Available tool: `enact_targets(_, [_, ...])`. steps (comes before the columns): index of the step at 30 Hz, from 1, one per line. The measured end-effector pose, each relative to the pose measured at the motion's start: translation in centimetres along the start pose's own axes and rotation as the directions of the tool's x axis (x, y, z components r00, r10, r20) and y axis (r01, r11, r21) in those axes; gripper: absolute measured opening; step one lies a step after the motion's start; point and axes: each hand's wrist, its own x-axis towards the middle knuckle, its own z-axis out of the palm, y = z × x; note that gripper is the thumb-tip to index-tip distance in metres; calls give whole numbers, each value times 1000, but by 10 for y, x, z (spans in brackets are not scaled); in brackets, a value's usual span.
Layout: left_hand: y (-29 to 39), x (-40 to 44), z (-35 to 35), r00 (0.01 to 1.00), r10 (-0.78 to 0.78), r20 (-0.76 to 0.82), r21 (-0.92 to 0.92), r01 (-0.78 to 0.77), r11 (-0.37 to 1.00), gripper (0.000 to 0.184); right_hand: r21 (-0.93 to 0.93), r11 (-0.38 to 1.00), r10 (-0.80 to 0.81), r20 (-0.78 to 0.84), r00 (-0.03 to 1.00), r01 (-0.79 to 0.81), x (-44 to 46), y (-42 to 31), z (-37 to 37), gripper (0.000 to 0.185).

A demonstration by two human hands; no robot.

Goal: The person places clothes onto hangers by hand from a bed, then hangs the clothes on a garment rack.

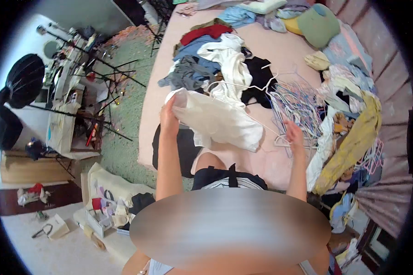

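My left hand is closed on the edge of a white garment, which hangs spread out to the right over the bed. My right hand is at the corner of a white clothes hanger, its fingers bent around that end. The far end of the hanger reaches left to the top of the white garment, and its hook points away from me. Just beyond my right hand lies a tangled heap of white, blue and purple hangers.
The pink-sheeted bed holds a pile of clothes, a black garment and a folded dark garment. A yellow garment lies along the right side by the curtain. Tripods and a softbox light stand left.
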Motion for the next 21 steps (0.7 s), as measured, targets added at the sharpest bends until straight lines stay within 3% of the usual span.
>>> enact_targets(4, [12,-4,-2,1000,0,-27,115,4,993,36,-94,989,-105,90,990,113,-9,-77,1,29])
enact_targets(7, [17,-7,-5,997,81,-17,355,-69,932,38,-244,942,-193,162,968,229,-17,-123,11,27])
enact_targets(8, [18,-9,-4,996,90,-17,353,-78,933,38,-302,908,-243,184,952,290,-21,-138,21,26])
enact_targets(12, [13,-9,-1,990,20,142,446,-82,891,37,-475,776,-313,284,906,416,-26,-172,52,24])
enact_targets(15, [6,-7,7,899,231,371,618,-425,661,33,-527,717,-350,294,889,457,-27,-184,81,21])
enact_targets(18, [20,-16,18,820,291,492,577,-558,597,27,-576,648,-413,284,865,498,-19,-186,100,19])
enact_targets(20, [44,-30,30,854,256,453,660,-514,548,24,-661,419,-642,270,718,623,-10,-181,105,18])
enact_targets(21, [52,-34,33,886,223,406,738,-462,493,21,-784,-100,-876,362,320,612,-11,-184,120,15])
